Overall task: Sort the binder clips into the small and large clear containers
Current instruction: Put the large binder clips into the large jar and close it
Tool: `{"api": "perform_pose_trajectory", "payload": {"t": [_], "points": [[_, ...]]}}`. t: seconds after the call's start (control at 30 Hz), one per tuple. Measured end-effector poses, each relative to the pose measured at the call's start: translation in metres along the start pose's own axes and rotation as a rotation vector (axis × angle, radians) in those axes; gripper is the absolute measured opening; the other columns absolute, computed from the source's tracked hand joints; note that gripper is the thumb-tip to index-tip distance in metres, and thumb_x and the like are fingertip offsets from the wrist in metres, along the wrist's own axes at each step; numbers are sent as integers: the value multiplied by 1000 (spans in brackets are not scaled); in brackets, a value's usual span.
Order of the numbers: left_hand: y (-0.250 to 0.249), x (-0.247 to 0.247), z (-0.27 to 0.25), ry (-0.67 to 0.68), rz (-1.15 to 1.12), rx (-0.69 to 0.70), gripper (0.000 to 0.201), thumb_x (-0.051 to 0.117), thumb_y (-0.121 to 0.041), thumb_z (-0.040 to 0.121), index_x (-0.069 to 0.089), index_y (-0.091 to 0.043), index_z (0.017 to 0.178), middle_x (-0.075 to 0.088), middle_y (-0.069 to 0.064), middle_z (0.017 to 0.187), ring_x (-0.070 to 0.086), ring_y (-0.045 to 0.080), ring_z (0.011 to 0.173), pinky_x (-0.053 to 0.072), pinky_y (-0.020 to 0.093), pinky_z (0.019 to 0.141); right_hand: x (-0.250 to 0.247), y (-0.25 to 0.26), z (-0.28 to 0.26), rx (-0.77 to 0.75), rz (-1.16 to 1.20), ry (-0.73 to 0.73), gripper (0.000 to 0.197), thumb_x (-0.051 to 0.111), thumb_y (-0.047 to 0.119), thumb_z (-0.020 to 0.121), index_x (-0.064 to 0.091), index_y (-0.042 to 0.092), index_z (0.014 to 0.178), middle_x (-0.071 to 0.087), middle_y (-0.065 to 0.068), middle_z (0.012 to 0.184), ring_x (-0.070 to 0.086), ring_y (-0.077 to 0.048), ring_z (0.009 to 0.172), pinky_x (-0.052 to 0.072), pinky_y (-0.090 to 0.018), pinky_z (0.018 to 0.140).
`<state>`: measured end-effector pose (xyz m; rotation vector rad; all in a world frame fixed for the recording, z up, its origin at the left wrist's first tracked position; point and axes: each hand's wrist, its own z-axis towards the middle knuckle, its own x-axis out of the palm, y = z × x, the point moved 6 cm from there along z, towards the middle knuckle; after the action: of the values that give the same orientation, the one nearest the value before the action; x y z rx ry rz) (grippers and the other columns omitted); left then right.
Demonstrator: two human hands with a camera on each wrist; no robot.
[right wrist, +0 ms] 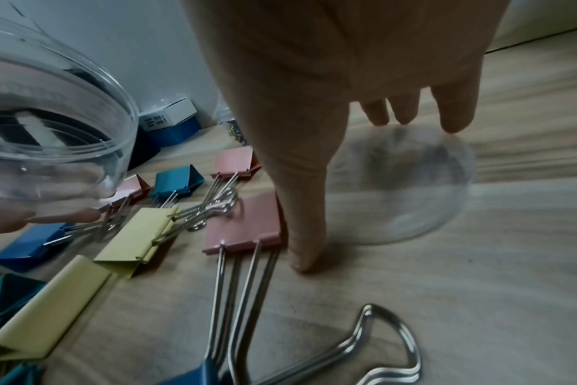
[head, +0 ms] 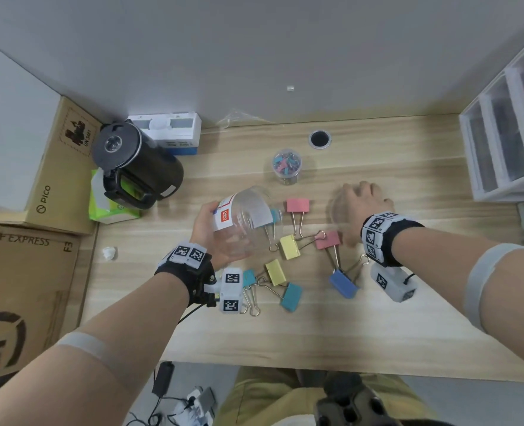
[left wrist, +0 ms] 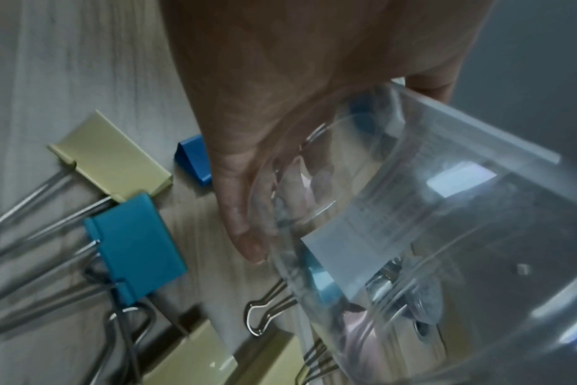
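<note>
While the left hand (head: 211, 235) grips the big jar (head: 245, 222), tilted on its side above the desk (head: 408, 318) with fingers and thumb curled round its wall, the right hand (head: 362, 207) reaches down over a clear lid (right wrist: 409, 187) lying flat on the wood. Its fingers are nearly straight, tips at the lid's edge; whether they hold it I cannot tell. Large clips lie scattered between the hands: a pink clip (head: 297, 205), a yellow clip (head: 290, 247), a blue clip (head: 343, 283). The small jar (head: 287, 166), farther back, stands upright with small clips inside.
</note>
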<state>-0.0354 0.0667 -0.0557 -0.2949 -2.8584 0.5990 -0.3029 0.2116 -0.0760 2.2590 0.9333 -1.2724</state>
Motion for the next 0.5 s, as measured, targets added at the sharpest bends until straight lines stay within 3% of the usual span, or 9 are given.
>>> {"api": "perform_pose_trajectory", "payload": {"t": [0.1,0.23,0.37,0.43,0.5], "points": [[1,-12,0,-16,-13,-5,43,58,-54,83,63,-21,110,69,10,126,66,40,110,48,60,97,8,5,3,-27,-46,17,103,90,28,46,33,20,132,34,-13,133,31,-32,127,43,-49,95],[-5,-16,-1,-9,-39,-10,51,58,-55,82,65,-20,119,68,12,127,64,42,111,45,62,99,2,18,3,-67,-188,11,80,76,27,69,35,13,137,30,-18,137,25,-36,132,37,-51,101],[-13,-12,-5,5,-49,14,55,57,-53,83,64,-19,126,68,14,127,62,42,113,49,61,94,-16,55,-1,-258,-241,58,72,86,43,57,46,17,112,43,-7,114,44,-27,110,46,-40,82],[-17,-9,-8,12,-58,26,53,56,-53,84,65,-18,122,68,14,125,62,40,115,50,60,91,-15,79,-11,-400,-54,164,45,77,23,67,49,21,102,53,-1,105,56,-24,97,54,-37,75],[-20,-8,-10,18,-82,31,55,57,-53,85,65,-17,125,69,14,121,62,41,115,50,61,92,-6,98,-22,-506,-76,199,26,66,12,72,53,24,91,60,2,95,62,-23,90,54,-34,70]]}}
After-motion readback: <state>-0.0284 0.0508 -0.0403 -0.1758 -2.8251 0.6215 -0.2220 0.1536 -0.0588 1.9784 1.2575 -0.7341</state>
